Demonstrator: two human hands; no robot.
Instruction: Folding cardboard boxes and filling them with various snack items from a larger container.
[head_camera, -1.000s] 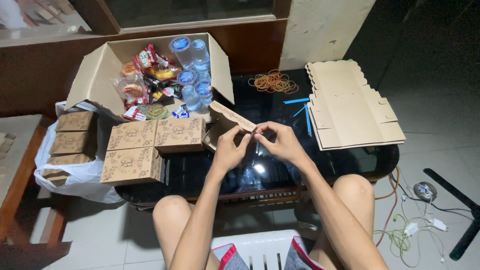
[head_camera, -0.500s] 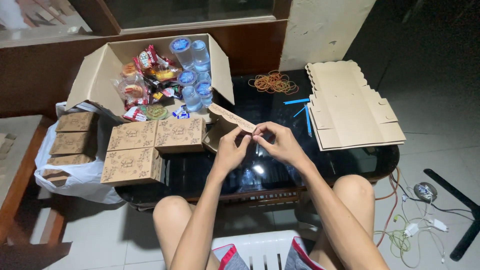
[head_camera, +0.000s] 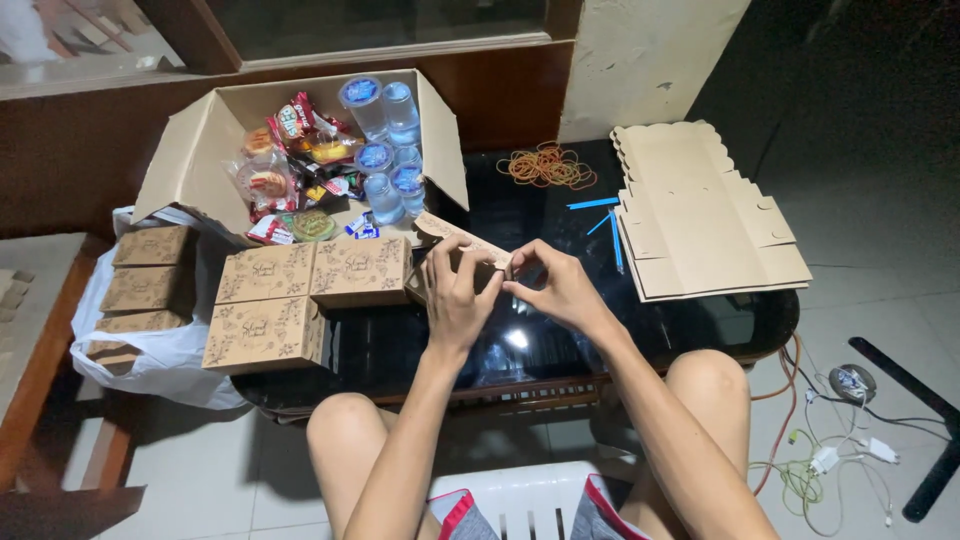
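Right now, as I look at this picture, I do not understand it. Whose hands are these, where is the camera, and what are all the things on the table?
There is no machine here. A camera worn on a seated person's head looks down, so you see that person's own arms and knees.

The left hand and the right hand together hold a small brown box that is partly folded, above a dark glass table.

On the table stand finished boxes, a big open carton with water bottles and snack packets, a pile of rubber bands, blue straws and a stack of flat cardboard sheets. More boxes lie on a white bag at the left.
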